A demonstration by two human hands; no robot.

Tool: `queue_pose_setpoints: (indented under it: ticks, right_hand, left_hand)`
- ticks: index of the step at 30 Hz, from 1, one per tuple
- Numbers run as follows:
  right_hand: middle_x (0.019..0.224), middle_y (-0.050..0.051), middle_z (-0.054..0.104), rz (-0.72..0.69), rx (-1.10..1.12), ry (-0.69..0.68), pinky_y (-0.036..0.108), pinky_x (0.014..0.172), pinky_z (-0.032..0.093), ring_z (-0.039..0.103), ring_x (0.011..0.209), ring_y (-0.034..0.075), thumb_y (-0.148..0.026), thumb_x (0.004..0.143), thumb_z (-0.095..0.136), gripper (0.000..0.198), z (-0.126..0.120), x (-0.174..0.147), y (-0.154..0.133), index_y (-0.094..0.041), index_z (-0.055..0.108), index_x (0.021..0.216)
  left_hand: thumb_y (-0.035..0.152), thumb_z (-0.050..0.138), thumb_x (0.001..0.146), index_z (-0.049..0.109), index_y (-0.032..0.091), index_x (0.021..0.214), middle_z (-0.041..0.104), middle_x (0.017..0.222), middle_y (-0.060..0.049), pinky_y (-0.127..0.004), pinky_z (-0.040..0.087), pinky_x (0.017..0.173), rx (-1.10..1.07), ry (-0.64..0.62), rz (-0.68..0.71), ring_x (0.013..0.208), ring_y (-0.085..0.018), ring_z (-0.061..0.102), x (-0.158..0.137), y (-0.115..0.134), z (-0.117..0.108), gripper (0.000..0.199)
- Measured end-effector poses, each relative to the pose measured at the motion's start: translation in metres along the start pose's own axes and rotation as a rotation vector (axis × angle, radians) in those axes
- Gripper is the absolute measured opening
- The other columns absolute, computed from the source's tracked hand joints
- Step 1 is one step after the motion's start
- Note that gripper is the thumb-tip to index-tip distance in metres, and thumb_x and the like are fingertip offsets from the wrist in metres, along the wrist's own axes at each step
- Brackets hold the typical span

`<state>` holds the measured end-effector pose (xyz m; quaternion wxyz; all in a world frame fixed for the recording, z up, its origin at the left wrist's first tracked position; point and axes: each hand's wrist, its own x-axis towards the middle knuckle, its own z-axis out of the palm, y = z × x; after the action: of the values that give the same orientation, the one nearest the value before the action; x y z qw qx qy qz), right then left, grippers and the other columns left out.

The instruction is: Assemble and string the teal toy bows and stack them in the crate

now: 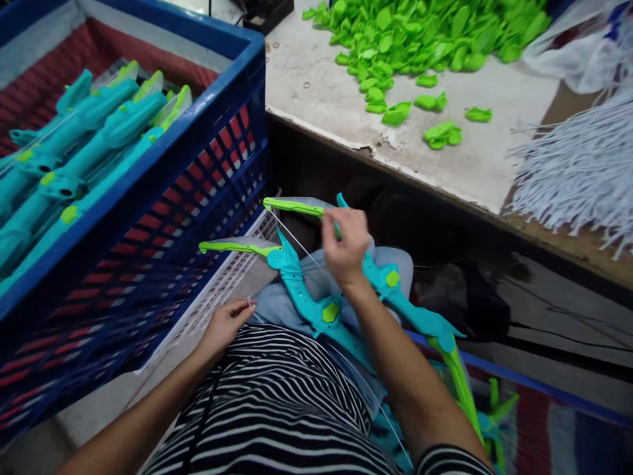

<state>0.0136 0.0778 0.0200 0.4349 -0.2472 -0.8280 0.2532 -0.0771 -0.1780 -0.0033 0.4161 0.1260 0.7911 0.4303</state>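
Note:
Two teal toy bows with lime-green limbs lie over my lap. My right hand (346, 244) is closed at the far toy bow (425, 320), where its upper green limb meets the teal body; the fist hides that joint. A white string (291, 234) runs from that limb's tip down behind my right wrist. Nearer to me lies the second toy bow (301, 290), its green limb pointing left. Beside it, at my left thigh, my left hand (230, 323) pinches the end of a thin white string (250, 302) between thumb and fingers.
At left stands a blue crate (173, 191) holding several teal toy bows (99, 138). The worktable (316, 105) carries a heap of small green plastic parts (420, 39) and a bundle of white strings (583, 165) at its right edge. More bow parts (494, 422) lie at lower right.

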Motion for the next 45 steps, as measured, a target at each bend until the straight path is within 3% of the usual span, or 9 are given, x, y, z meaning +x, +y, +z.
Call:
queue_pose_setpoints:
  ticks: [2, 4, 8, 10, 14, 18, 24, 28, 45]
  right_hand:
    - [0.101, 0.01, 0.063, -0.174, 0.064, -0.269, 0.042, 0.09, 0.044, 0.055, 0.097, 0.024, -0.027, 0.091, 0.051, 0.019, 0.025, -0.006, -0.031, -0.021, 0.065, 0.102]
    - [0.114, 0.014, 0.059, -0.223, 0.034, -0.527, 0.044, 0.093, 0.043, 0.052, 0.107, 0.026, -0.026, 0.086, 0.059, 0.028, 0.055, -0.012, -0.052, -0.018, 0.061, 0.113]
    - [0.119, 0.018, 0.058, 0.047, -0.1, -0.844, 0.046, 0.096, 0.043, 0.053, 0.113, 0.028, -0.016, 0.082, 0.062, 0.052, 0.092, -0.014, -0.057, -0.016, 0.049, 0.132]
    - [0.119, 0.014, 0.061, 0.165, 0.087, -0.901, 0.041, 0.097, 0.043, 0.056, 0.112, 0.025, -0.015, 0.082, 0.063, 0.051, 0.09, -0.012, -0.047, -0.018, 0.051, 0.132]
    - [0.122, 0.005, 0.063, 0.387, 0.764, -0.864, 0.035, 0.099, 0.043, 0.058, 0.113, 0.022, -0.027, 0.076, 0.071, 0.055, 0.065, -0.017, -0.027, -0.02, 0.055, 0.128]
    - [0.113, 0.003, 0.068, 0.676, 1.049, -0.804, 0.036, 0.096, 0.046, 0.062, 0.104, 0.02, -0.032, 0.068, 0.077, 0.062, 0.045, -0.033, -0.023, -0.023, 0.058, 0.125]
    - [0.111, 0.003, 0.069, 0.782, 1.075, -0.756, 0.037, 0.098, 0.043, 0.062, 0.105, 0.02, -0.031, 0.062, 0.082, 0.062, 0.038, -0.041, -0.027, -0.025, 0.062, 0.12]
    - [0.109, 0.003, 0.069, 0.794, 1.053, -0.741, 0.038, 0.098, 0.044, 0.062, 0.104, 0.021, -0.033, 0.06, 0.082, 0.062, 0.038, -0.041, -0.025, -0.026, 0.063, 0.119]
    - [0.116, 0.003, 0.067, 0.789, 1.06, -0.723, 0.041, 0.104, 0.039, 0.059, 0.112, 0.022, -0.034, 0.06, 0.083, 0.061, 0.04, -0.043, -0.024, -0.026, 0.064, 0.118]
  left_hand:
    - [0.048, 0.074, 0.062, 0.073, 0.016, 0.074, 0.07, 0.085, -0.008, -0.034, 0.044, 0.086, -0.099, -0.065, -0.027, 0.088, -0.024, 0.061, 0.001, 0.002, 0.008, 0.034]
    - [0.047, 0.078, 0.059, 0.071, 0.015, 0.072, 0.07, 0.082, -0.008, -0.034, 0.044, 0.086, -0.282, -0.11, -0.121, 0.085, -0.023, 0.061, 0.003, 0.009, 0.01, 0.035]
    - [0.033, 0.085, 0.057, 0.064, 0.014, 0.072, 0.063, 0.064, -0.002, -0.033, 0.051, 0.076, -0.741, -0.16, -0.231, 0.07, -0.018, 0.062, 0.005, 0.024, -0.001, 0.032]
    - [0.028, 0.084, 0.06, 0.062, 0.014, 0.074, 0.054, 0.053, 0.004, -0.028, 0.052, 0.063, -0.85, -0.153, -0.158, 0.051, -0.011, 0.054, 0.006, 0.034, -0.013, 0.03]
    - [0.032, 0.083, 0.064, 0.062, 0.013, 0.087, 0.053, 0.05, 0.005, -0.018, 0.039, 0.044, -0.808, -0.169, 0.089, 0.037, -0.004, 0.034, 0.003, 0.063, -0.034, 0.036]
    - [0.039, 0.081, 0.064, 0.057, 0.015, 0.083, 0.058, 0.051, 0.001, -0.015, 0.026, 0.038, -0.671, -0.119, 0.252, 0.037, -0.004, 0.033, 0.003, 0.092, -0.039, 0.039]
    - [0.038, 0.073, 0.07, 0.062, 0.012, 0.073, 0.058, 0.052, -0.001, -0.017, 0.022, 0.039, -0.392, 0.022, 0.406, 0.039, -0.004, 0.035, 0.016, 0.116, -0.034, 0.029]
    - [0.031, 0.067, 0.073, 0.063, 0.013, 0.072, 0.06, 0.053, 0.0, -0.018, 0.028, 0.041, -0.272, 0.084, 0.488, 0.042, -0.007, 0.042, 0.02, 0.123, -0.034, 0.019]
    - [0.031, 0.061, 0.078, 0.061, 0.014, 0.073, 0.059, 0.054, 0.0, -0.019, 0.035, 0.045, -0.203, 0.109, 0.586, 0.048, -0.009, 0.049, 0.022, 0.125, -0.033, 0.017]
